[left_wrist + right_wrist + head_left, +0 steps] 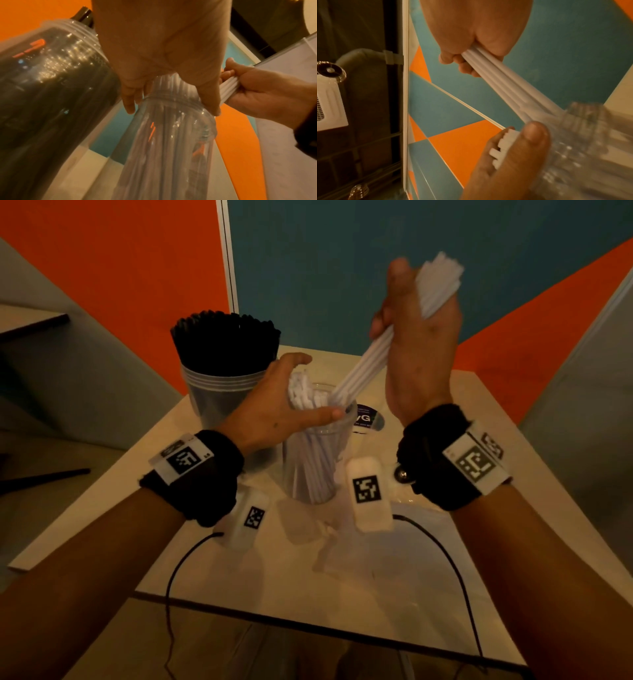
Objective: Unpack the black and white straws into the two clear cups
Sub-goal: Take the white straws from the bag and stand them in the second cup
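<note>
The right hand (pixel 416 337) is raised above the bench (pixel 428 559), its grip curled tight round a bundle of white straws (pixel 370 361). The bundle slants down and to the left, and its lower ends sit in the mouth of the near cup (pixel 322 460). The upper ends fan out past the back of the hand.

The near cup stands upright at the middle of the bench and already holds many white straws. The left hand (pixel 284 405) lies over its rim with a wide, relaxed grip: the fingers (pixel 127 100) are spread along the far side of the straw tops and the thumb (pixel 532 136) rests on the near rim. It presses the loose straws together but does not close round them.

The far cup (pixel 219 402) stands just behind and to the left of the near cup, packed with black straws (pixel 224 340) that rise well above its rim.

Crumpled clear wrapping (pixel 308 529) lies on the bench in front of the near cup, between two white tagged blocks (pixel 368 494). A black cable (pixel 442 549) loops across the bench's near part.
</note>
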A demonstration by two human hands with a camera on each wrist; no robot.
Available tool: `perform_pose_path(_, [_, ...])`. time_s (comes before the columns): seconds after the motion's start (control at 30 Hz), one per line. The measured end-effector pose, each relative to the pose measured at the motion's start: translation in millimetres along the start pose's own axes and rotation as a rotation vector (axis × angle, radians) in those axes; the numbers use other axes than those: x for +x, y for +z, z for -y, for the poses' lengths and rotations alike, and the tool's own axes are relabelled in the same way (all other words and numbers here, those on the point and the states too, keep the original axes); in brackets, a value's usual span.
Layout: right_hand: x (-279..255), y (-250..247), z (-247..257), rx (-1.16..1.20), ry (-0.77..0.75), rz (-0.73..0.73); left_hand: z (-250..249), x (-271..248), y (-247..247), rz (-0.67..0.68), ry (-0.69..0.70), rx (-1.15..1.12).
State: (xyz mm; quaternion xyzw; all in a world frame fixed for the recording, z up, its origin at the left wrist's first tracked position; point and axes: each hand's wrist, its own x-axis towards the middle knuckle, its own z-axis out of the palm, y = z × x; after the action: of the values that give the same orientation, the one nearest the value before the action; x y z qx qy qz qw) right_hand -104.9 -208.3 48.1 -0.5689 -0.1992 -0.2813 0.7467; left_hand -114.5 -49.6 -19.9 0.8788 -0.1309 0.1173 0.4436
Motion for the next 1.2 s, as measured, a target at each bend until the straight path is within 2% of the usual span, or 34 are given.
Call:
perform_pose_path(0.17, [-5.6,2.8,-23.3,-0.079,0.136,0.136,4.0,6.4,3.7,-0.005,0.014,-0.114])
perform_pose_path(0.4, [-9.4,-1.1,-53.0,-0.324,0.378,0.304,10.6,10.4,5.0,0.022,0.002,-0.184])
perform_pose_path(0.77, [-23.5,-2.5,-47.5,-0.325,0.328,0.309,8.6,10.1,4.3,0.032,0.023,-0.274])
perform_pose_path(0.87, [-26.4,-4.0,-42.3,-0.32,0.289,0.368,4.6,7.0,3.1,0.065,0.027,-0.317])
perform_pose_path(1.07, [-24.5,-0.6,-43.2,-0.484,0.3,0.484,1.6,7.8,7.7,0.089,0.1,-0.358])
perform_pose_path(1.13, [-24.2,-1.0,-38.6,-0.469,0.34,0.504,2.7,9.1,8.6,0.08,0.123,-0.337])
perform_pose_path(1.2, [-25.2,0.2,-34.4,-0.497,0.393,0.591,3.8,10.5,9.3,0.057,0.137,-0.323])
